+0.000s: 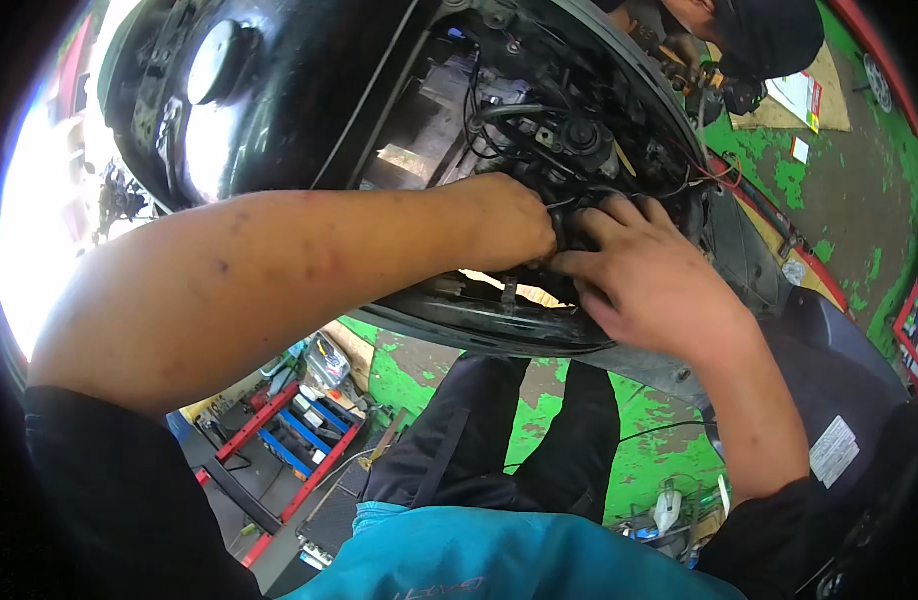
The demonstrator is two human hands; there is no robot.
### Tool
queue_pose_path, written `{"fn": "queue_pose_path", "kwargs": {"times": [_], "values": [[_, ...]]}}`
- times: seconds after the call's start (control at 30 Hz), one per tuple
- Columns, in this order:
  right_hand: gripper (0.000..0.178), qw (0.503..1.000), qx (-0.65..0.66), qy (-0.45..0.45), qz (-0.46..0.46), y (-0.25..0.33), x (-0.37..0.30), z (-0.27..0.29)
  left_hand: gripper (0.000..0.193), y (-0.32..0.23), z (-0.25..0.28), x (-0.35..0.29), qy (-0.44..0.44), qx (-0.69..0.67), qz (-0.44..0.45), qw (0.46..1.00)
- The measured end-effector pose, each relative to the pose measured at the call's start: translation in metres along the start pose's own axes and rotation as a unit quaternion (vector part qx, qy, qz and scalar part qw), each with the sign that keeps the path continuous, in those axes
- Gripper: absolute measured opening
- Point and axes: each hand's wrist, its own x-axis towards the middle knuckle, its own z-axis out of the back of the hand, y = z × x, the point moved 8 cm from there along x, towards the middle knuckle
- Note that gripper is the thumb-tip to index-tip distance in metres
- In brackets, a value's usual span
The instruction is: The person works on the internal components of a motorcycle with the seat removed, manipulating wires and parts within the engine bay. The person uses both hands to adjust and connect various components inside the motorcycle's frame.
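Both of my hands are inside the open body of a scooter-like vehicle, among its dark engine parts (584, 137). My left hand (509, 220) is closed in a fist, knuckles up. What it grips is hidden; a thin pale wire or rod shows by its fingers. Close beside it, my right hand (644, 265) reaches in from the right with bent fingers over a black part, its fingertips partly hidden. Black hoses (514, 112) and cables run just beyond the hands. A curved black body rim (499, 335) passes below them.
The glossy black body panel (299, 90) fills the upper left. Another person's hand (684, 50) and dark cap (769, 35) are at the upper right. A red-framed tool cart (314, 430) stands lower left. A dark panel (829, 350) lies right, above worn green floor (639, 450).
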Motion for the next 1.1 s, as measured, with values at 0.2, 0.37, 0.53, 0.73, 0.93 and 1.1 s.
{"fn": "queue_pose_path", "kwargs": {"times": [0.2, 0.37, 0.53, 0.73, 0.93, 1.1], "values": [[0.028, 0.997, -0.065, 0.028, 0.007, -0.001, -0.001, -0.020, 0.017, 0.000, 0.003, -0.004, 0.029, -0.028, 0.015, 0.999], [0.030, 0.996, -0.093, 0.004, 0.009, -0.005, -0.005, -0.022, 0.016, -0.003, -0.003, -0.006, 0.048, 0.023, -0.003, 0.999], [0.030, 0.996, -0.087, -0.036, 0.002, -0.003, -0.018, -0.018, 0.020, -0.014, -0.017, -0.005, 0.042, 0.136, -0.084, 0.986], [0.034, 0.994, -0.108, -0.017, 0.001, -0.008, -0.022, -0.020, 0.018, -0.014, -0.018, 0.006, 0.122, 0.190, -0.076, 0.971], [0.036, 0.994, -0.110, 0.015, -0.010, -0.010, -0.019, -0.027, 0.014, -0.013, -0.029, 0.013, 0.096, 0.204, -0.090, 0.970], [0.036, 0.994, -0.106, 0.019, -0.017, -0.011, -0.019, -0.026, 0.016, -0.010, -0.026, 0.011, 0.059, 0.175, -0.076, 0.980]]}}
